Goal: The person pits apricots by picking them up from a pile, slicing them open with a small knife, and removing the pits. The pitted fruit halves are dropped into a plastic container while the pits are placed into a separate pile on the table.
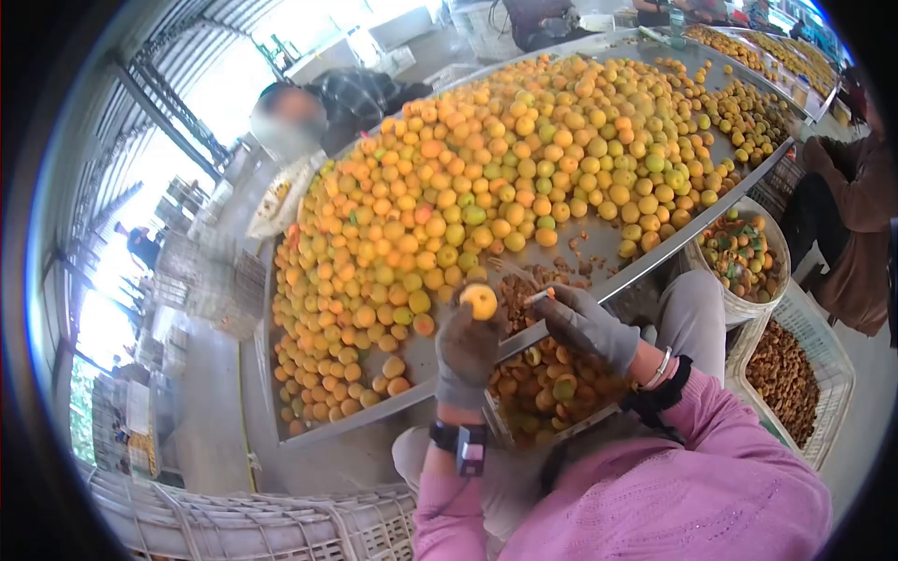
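Observation:
My left hand (pixel 465 344), in a dirty grey glove, is closed around an apricot (pixel 479 301) whose orange-yellow face points up. To its right, my gloved right hand (pixel 589 325) grips a small thin tool with a pale end (pixel 540 296); its exact kind is too small to make out. Both hands are over the near edge of a metal table, apart from each other. Beneath them, a crate of cut apricot pieces (pixel 552 393) sits by my lap. Brown apricot pits (pixel 519 304) lie on the table just beyond my hands.
A large heap of apricots (pixel 524 159) covers much of the metal table (pixel 669 238). On my right stand a white bucket of fruit (pixel 744 252) and a pale crate of pits (pixel 786 383). White crates (pixel 253 524) line the lower left. Other people sit around the tables.

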